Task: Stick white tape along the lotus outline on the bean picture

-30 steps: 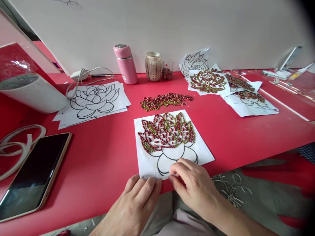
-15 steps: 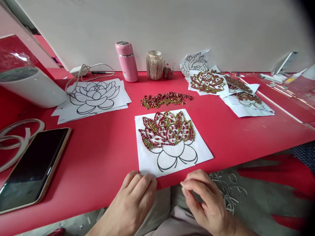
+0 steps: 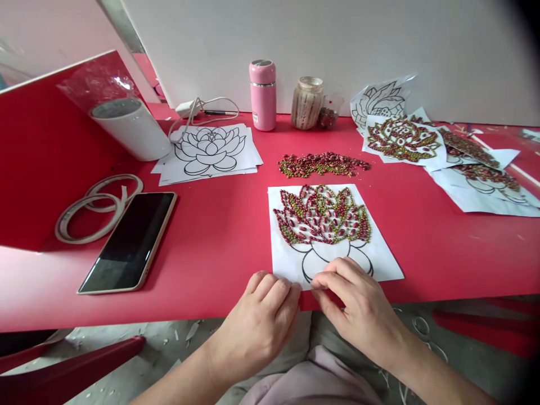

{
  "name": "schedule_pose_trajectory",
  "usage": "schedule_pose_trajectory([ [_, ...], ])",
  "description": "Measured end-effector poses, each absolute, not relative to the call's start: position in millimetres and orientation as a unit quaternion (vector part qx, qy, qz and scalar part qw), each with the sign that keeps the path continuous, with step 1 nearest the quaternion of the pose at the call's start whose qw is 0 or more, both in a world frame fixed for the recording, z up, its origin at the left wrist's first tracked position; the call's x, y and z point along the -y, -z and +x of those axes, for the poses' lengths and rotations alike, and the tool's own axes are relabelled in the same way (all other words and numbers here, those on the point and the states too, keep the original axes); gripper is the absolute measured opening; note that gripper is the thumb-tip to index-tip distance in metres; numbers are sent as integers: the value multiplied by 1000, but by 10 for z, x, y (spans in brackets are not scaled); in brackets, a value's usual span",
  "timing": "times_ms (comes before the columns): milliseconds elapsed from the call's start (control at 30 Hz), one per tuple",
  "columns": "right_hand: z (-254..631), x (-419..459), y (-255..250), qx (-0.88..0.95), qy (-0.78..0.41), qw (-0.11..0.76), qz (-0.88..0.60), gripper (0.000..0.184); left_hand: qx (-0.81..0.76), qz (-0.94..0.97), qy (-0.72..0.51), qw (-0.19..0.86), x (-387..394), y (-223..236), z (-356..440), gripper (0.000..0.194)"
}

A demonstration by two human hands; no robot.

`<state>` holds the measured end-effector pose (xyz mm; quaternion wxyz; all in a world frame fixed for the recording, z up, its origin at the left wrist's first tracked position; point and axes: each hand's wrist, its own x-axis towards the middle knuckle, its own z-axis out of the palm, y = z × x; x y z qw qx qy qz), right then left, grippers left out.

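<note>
A white sheet with a lotus drawing (image 3: 287, 269) lies on the red table just beyond my hands. Red beans and green mung beans cover its upper petals (image 3: 324, 216); the lower petals are bare outlines. My left hand (image 3: 268, 315) is closed at the sheet's near left corner, fingers curled under and their tips hidden. Over the sheet's near edge, my right hand (image 3: 354, 295) is bent with thumb and forefinger brought together. Whatever either hand pinches is too small or hidden to make out. Beyond the sheet is a loose pile of red and green beans (image 3: 323, 165).
To the left are a phone (image 3: 129, 244), tape rolls (image 3: 90, 219), a white cylinder (image 3: 135, 132) and printed lotus sheets (image 3: 248, 149). Behind stand a pink flask (image 3: 263, 101), a jar (image 3: 307, 104) and a small bean cup (image 3: 329, 115). Bean-covered lotus sheets (image 3: 403, 140) lie right.
The view has turned left, so things appear farther right. My right hand has moved forward and left, over the sheet's near edge and closer to my left hand, which stays at the corner.
</note>
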<state>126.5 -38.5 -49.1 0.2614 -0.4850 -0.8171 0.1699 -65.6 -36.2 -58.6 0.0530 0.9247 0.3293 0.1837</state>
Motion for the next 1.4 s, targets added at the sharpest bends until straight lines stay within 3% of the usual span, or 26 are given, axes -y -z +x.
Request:
schedule_pose_trajectory([
  [700,1269,365,486,846,-141,221,-465,17,-365,911,-185,43,372,588,-626,32],
  [1000,1267,324,425,868,-112,194,-443,21,-417,886,-166,115,346,513,-584,22],
  [1233,1274,281,438,881,-113,132,-439,19,-423,882,-168,123,341,520,-576,24],
  [1400,1326,333,490,877,-125,150,-440,20,-424,882,-170,116,357,543,-579,28],
])
